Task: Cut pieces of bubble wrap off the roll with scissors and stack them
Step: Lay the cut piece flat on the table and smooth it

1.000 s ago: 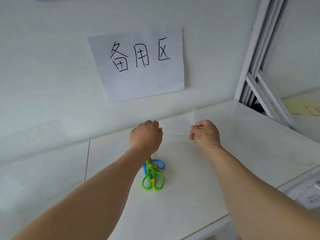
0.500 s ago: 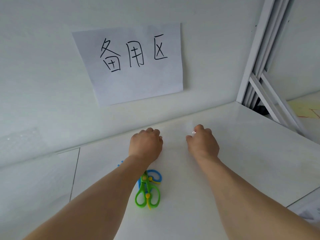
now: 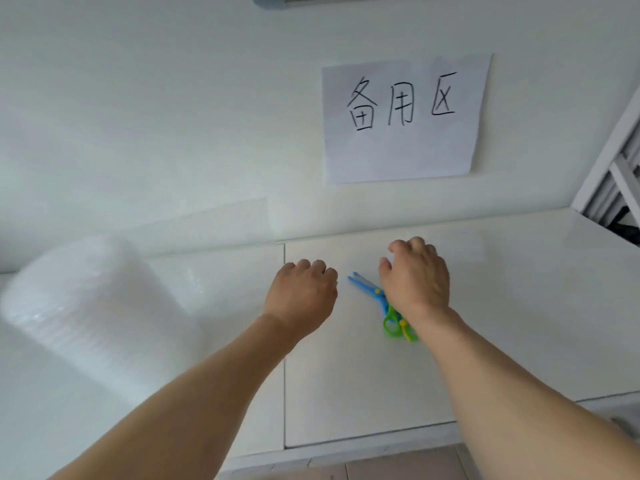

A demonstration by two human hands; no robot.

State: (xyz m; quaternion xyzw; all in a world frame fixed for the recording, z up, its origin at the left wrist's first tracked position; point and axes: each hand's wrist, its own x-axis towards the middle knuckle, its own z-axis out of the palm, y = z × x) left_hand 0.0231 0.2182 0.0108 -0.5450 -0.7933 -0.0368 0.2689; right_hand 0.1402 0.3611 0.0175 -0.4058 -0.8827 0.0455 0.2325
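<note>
Head view: close, looking forward-down over table toward wall.

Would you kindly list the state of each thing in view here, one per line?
scissors: lying flat on the table, blades closed, handles partly under the right hand.
bubble wrap roll: lying on its side at the left, untouched.
left hand: fingers curled, holding nothing visible.
right hand: over the scissors' handles, grip unclear.
paper sign: stuck flat on the wall.
</note>
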